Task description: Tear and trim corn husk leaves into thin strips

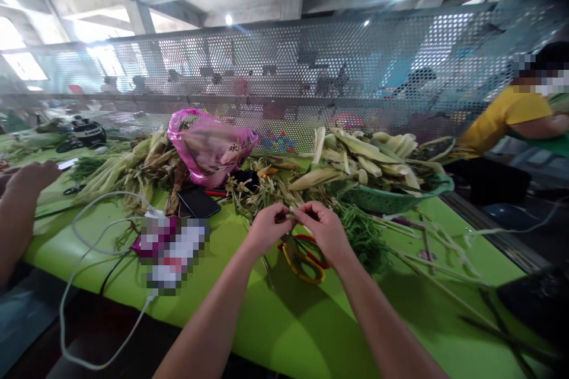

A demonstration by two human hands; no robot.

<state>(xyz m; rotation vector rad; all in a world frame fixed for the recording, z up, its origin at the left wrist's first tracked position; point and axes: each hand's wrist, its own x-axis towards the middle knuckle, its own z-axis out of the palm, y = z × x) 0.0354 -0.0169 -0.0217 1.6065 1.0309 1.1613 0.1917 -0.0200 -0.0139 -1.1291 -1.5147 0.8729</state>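
My left hand (268,229) and my right hand (325,231) meet just above the green table, fingertips pinched together. Between them shows a thin pale strip (291,213), perhaps of corn husk; most of it is hidden by the fingers. Right under my hands lie scissors (306,263) with yellow and red handles. Beyond my fingertips is a tangle of dry husk scraps and stalks (271,189). Green feathery strands (367,237) are heaped beside my right hand.
A green basket (386,198) holds corn husks (368,154). A pink plastic bag (208,151), more husks (146,169), a black phone (198,201) and a white cable (66,302) are leftward. A co-worker's hand (33,177) is far left; a person in yellow (502,112) sits right.
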